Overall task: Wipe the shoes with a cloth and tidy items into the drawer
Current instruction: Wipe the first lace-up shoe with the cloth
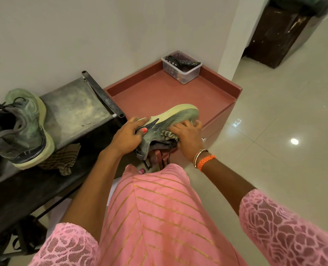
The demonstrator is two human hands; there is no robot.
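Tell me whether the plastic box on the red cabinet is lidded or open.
Open: the plastic box has no lid, and remote controls show above its rim.

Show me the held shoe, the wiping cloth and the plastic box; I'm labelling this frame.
held shoe (180,113): head view, on its pale sole.
wiping cloth (169,134): head view, on the striped fold.
plastic box (187,74): head view, on its front wall.

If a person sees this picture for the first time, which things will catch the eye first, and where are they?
In the centre, the left hand grips a dusty green shoe turned on its side, while the right hand presses a striped cloth against it. The second shoe stands on the dark bench at the left. Behind, a clear plastic box with remotes sits on the reddish cabinet in the corner.
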